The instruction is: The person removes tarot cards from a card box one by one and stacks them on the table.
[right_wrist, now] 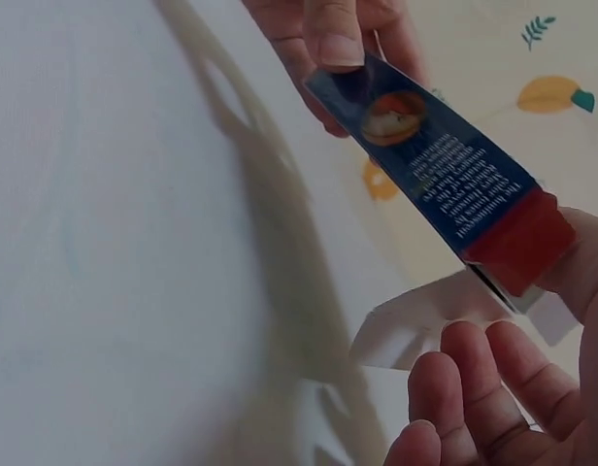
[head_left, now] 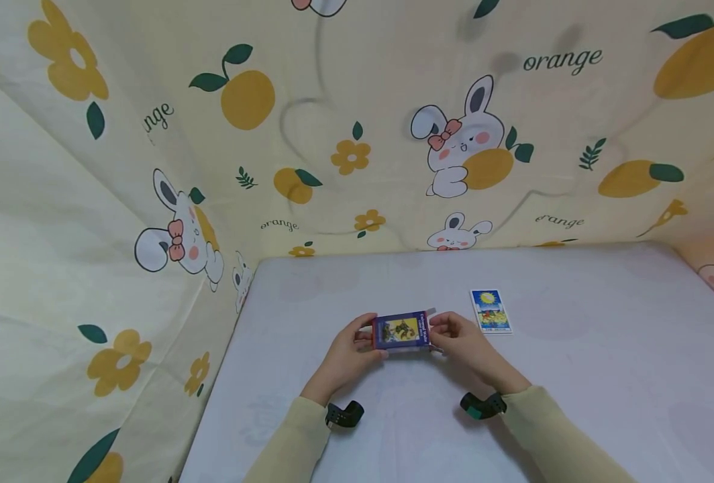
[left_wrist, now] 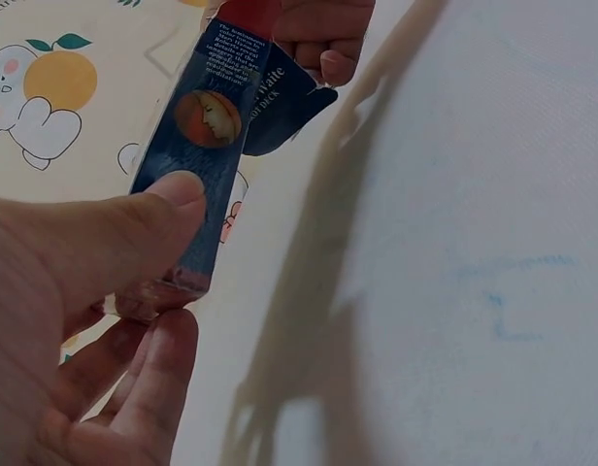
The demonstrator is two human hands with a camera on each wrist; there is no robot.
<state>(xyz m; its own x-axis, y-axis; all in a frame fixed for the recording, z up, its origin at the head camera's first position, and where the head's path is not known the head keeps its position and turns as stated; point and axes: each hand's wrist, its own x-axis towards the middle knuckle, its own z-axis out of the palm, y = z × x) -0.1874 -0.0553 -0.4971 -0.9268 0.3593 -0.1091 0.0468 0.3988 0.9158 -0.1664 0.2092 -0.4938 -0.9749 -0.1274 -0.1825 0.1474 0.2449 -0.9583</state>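
A blue tarot deck box [head_left: 402, 331] with a yellow picture on its front is held above the table. My left hand [head_left: 347, 354] grips its left end, the thumb [left_wrist: 173, 199] pressed on the narrow blue side and fingers behind. At the other end the box's flaps stand out, including a pale lid flap [right_wrist: 415, 320] and a red part [right_wrist: 522, 238]. My right hand [head_left: 468, 343] is at this end, its fingers [right_wrist: 464, 374] loosely bent beside the lid flap and its thumb partly hidden behind the box. The box's inside is hidden.
A tarot card [head_left: 491, 311] with a sun picture lies face up on the white tabletop [head_left: 580, 362], right of the box and beyond my right hand. A patterned cloth [head_left: 369, 87] with rabbits and oranges hangs behind the table and along its left side.
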